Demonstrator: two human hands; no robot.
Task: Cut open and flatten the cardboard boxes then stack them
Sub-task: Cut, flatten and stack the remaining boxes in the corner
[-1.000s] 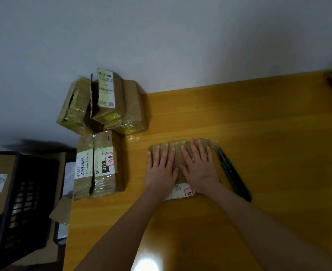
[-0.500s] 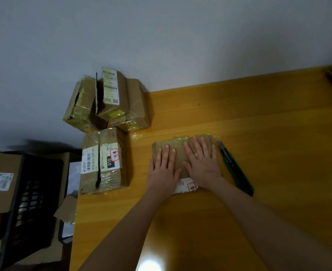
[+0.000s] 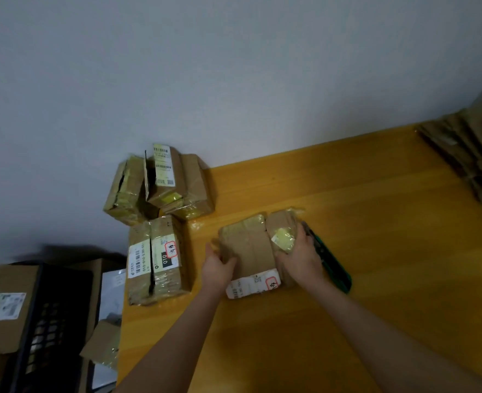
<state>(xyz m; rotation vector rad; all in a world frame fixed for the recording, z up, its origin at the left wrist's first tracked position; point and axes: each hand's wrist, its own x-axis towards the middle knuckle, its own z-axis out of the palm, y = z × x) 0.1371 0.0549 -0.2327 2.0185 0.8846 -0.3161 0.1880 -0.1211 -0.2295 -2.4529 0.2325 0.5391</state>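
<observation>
Head view: flattened box (image 3: 246,249), long axis pointing away toward wall (image 3: 234,80).

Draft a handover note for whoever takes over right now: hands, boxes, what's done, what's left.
Hands: left hand grips the left edge of the flattened brown cardboard box with a white label; right hand grips its right side.
The box is mid-table on the yellow wooden table; the green utility knife lies just right of it, not held.
Done: this box is cut and flat; a stack of flattened cardboard sits at the far right.
Left: add it to that stack, then cut and flatten the taped brown boxes at the left end.
</observation>
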